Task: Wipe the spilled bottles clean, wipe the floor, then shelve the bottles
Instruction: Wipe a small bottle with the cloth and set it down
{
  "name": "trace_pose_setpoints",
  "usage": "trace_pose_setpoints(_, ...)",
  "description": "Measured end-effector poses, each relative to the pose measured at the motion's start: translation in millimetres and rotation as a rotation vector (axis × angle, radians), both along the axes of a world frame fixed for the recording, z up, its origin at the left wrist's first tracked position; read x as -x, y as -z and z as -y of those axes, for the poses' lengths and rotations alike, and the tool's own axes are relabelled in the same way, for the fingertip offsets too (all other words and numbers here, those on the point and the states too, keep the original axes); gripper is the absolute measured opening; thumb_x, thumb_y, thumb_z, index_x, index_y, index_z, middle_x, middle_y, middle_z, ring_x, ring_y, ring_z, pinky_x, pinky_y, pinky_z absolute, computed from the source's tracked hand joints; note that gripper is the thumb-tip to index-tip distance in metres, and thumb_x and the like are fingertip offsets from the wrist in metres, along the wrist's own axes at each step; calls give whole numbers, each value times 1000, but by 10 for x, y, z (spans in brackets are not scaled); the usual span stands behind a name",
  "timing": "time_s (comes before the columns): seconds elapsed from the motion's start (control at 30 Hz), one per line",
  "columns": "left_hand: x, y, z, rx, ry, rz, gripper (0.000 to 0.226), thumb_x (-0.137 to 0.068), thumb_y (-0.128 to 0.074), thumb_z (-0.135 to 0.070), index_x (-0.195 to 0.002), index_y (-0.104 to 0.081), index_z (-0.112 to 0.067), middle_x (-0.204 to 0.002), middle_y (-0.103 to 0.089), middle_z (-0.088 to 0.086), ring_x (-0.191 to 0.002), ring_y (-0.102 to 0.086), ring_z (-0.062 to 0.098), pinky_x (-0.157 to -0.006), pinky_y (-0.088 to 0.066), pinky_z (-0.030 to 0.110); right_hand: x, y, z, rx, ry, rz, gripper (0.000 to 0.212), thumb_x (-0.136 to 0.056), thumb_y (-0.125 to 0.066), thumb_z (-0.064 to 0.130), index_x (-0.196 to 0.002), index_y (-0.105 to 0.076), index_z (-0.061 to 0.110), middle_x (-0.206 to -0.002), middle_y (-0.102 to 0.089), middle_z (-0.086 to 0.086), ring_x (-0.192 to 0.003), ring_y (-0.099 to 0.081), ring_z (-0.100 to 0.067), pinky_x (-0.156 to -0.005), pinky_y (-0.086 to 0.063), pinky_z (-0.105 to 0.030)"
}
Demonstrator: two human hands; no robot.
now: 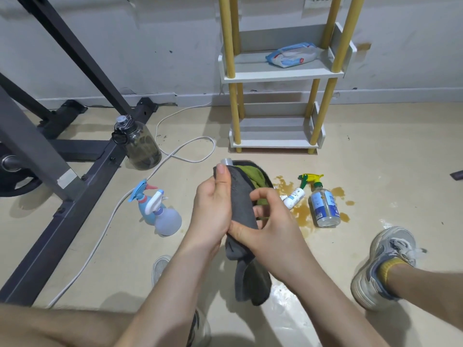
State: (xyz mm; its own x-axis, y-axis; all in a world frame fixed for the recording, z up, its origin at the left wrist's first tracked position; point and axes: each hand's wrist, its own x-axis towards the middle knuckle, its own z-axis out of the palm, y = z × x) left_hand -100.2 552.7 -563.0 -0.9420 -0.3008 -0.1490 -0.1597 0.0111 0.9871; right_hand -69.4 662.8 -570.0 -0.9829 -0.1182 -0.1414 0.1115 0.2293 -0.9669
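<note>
My left hand point(213, 209) grips a bottle point(226, 162) wrapped in a grey cloth point(244, 209); only its silvery cap shows above my thumb. My right hand point(270, 221) pinches the cloth lower down, and the cloth's loose end hangs below both hands. A clear bottle with a yellow-green trigger sprayer point(323, 204) lies on its side in a brown spill point(300, 214) on the floor. A small white bottle point(294, 197) lies beside it. Two pale blue spray bottles point(160, 211) lie to the left. The white shelf unit point(275, 144) with yellow posts stands by the wall.
A dark bin with green cloth point(258, 179) sits behind my hands. A pack of wipes point(292, 55) lies on the middle shelf. A large smoky water jug point(140, 146), a white cable point(190, 156) and a black gym frame point(75, 171) fill the left. My shoe point(385, 261) is at right.
</note>
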Motion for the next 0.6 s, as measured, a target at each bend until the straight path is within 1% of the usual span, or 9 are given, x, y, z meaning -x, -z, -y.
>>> trace_pose_setpoints(0.07, 8, 22, 42, 360, 40, -8, 63, -95, -31, -58, -74, -50, -2, -73, -61, 15, -73, -58, 26, -71, -48, 49, -23, 45, 20, -66, 56, -86, 41, -77, -79, 26, -105, -49, 31, -85, -64, 6, -72, -60, -2, -62, -48, -15)
trace_pose_setpoints(0.13, -41, 30, 22, 775, 125, 28, 49, -100, -26, -49, -69, -43, -14, -79, -63, 17, -83, -59, 35, -70, -41, 41, 11, 83, -35, -128, 123, -147, 42, -83, -74, 28, -118, -52, 27, -95, -67, 5, -87, -62, -5, -75, -50, -21)
trace_pose_setpoints(0.2, -134, 45, -61, 1017, 206, -11, 45, -100, -23, -46, -69, -39, -17, -83, -56, 13, -91, -56, 36, -74, -39, 38, 100, 99, -150, -205, 146, -201, 43, -84, -70, 26, -123, -54, 29, -103, -67, 7, -97, -61, -14, -82, -50, -30)
trace_pose_setpoints(0.27, -178, 63, -120, 1152, 226, -59, 49, -95, -22, -52, -75, -44, -13, -89, -47, 4, -97, -51, 28, -80, -37, 36, 159, 89, -239, -241, 125, -214, 44, -83, -71, 20, -122, -55, 32, -103, -66, 12, -96, -60, -9, -79, -49, -23)
trace_pose_setpoints(0.33, -130, 34, -82, 1087, 203, -26, 54, -90, -34, -59, -82, -59, -11, -92, -52, 0, -93, -53, 23, -78, -40, 34, 159, 79, -264, -153, 88, -196, 47, -81, -72, 12, -115, -54, 40, -99, -66, 18, -93, -61, -3, -76, -49, -19)
trace_pose_setpoints(0.43, -85, -116, 23, 619, 129, 23, 44, -71, -66, -67, -81, -65, -23, -77, -64, -9, -78, -61, 15, -70, -50, 35, 157, 82, -265, -62, 31, -202, 55, -79, -74, 4, -113, -53, 43, -104, -67, 17, -99, -63, -2, -83, -51, -24)
trace_pose_setpoints(0.53, -67, -262, 166, 769, 123, 82, 57, -60, -64, -75, -89, -49, -29, -87, -56, -14, -83, -54, 8, -65, -42, 29, 198, 26, -317, 94, -86, -158, 57, -85, -66, -7, -119, -57, 38, -115, -68, 12, -108, -63, 0, -91, -51, -24)
trace_pose_setpoints(0.57, -51, -310, 213, 774, 134, 78, 58, -60, -61, -76, -92, -49, -29, -92, -53, -14, -85, -51, 7, -65, -38, 24, 212, 5, -352, 166, -136, -128, 57, -87, -63, -9, -121, -58, 36, -118, -68, 10, -112, -62, -1, -95, -50, -26)
trace_pose_setpoints(0.6, -36, -358, 250, 658, 158, 42, 57, -65, -59, -75, -96, -53, -28, -94, -55, -13, -84, -51, 6, -67, -38, 21, 229, -17, -381, 218, -180, -106, 56, -89, -61, -10, -122, -60, 35, -121, -68, 9, -115, -62, -3, -98, -50, -28)
